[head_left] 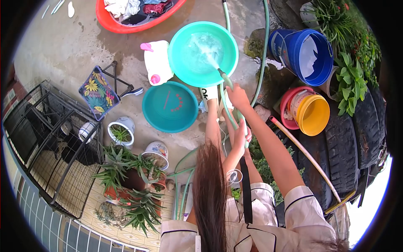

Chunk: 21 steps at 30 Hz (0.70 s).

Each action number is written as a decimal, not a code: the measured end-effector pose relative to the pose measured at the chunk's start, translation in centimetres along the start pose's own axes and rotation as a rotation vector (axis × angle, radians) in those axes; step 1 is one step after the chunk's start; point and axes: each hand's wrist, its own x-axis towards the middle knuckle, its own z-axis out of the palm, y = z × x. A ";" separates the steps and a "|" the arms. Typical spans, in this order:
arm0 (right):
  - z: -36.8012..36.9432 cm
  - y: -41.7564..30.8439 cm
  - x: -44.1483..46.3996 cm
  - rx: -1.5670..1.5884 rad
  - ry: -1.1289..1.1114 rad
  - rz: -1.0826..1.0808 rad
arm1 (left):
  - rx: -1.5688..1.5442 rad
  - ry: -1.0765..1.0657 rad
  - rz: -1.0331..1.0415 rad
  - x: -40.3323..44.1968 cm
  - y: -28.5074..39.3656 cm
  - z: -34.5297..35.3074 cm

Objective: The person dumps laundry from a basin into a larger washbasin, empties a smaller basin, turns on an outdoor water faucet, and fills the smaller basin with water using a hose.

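Right hand (238,98) clenched round the pale green hose (226,80) just behind its nozzle, presumably for aim; left hand (242,134) wrapped round the same hose farther back, likely taking its weight. Nozzle over the near rim of the light turquoise basin (231,54), so the jet landed inside, water churning white. White jug (158,61) with pink caps touched or nearly touched the basin's left side, within easy reach. Darker teal basin (170,107) sat nearer the person, outside the jet's line
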 end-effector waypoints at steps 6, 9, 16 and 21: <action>0.5 0.4 0.6 0.005 -0.001 0.005 | -0.027 0.004 0.005 0.1 0.1 0.1; 0.4 0.5 0.8 0.013 0.005 0.006 | -0.023 0.013 -0.002 0.1 0.4 0.4; 1.1 1.5 1.7 -0.028 0.120 -0.074 | 0.002 0.013 -0.009 0.2 0.7 0.7; 1.0 1.8 2.2 -0.012 0.112 -0.071 | 0.010 -0.010 -0.009 0.6 0.7 0.8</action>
